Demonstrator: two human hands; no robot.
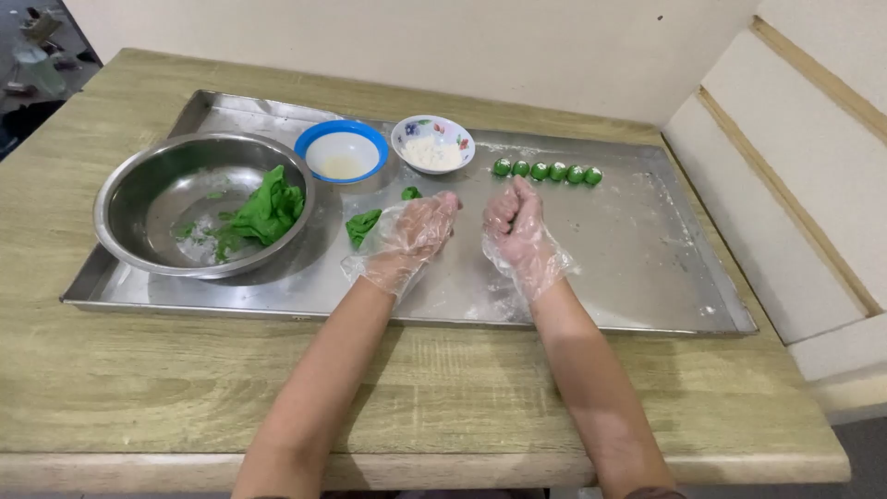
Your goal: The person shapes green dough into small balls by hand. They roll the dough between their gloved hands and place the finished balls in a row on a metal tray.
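On the metal tray (647,277), a steel mixing bowl (148,176) holds one lump of green dough (270,211). A blue-rimmed bowl (342,152) holds pale liquid; a patterned bowl (432,143) holds white filling. Six green dough balls (547,171) line up behind. The gloved left hand (411,236), fingers loosely curled, lies beside a dough piece (362,225); the gloved right hand (519,236) is fisted, contents hidden.

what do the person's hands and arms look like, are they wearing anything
Both the left hand and the right hand wear thin, clear disposable plastic gloves, loose and crinkled, with baggy cuffs ending just past the wrists. The plastic looks lightly dusted with white powder. The forearms are bare, with no sleeves, watch or jewellery in view; a dark edge at the right elbow may be clothing.
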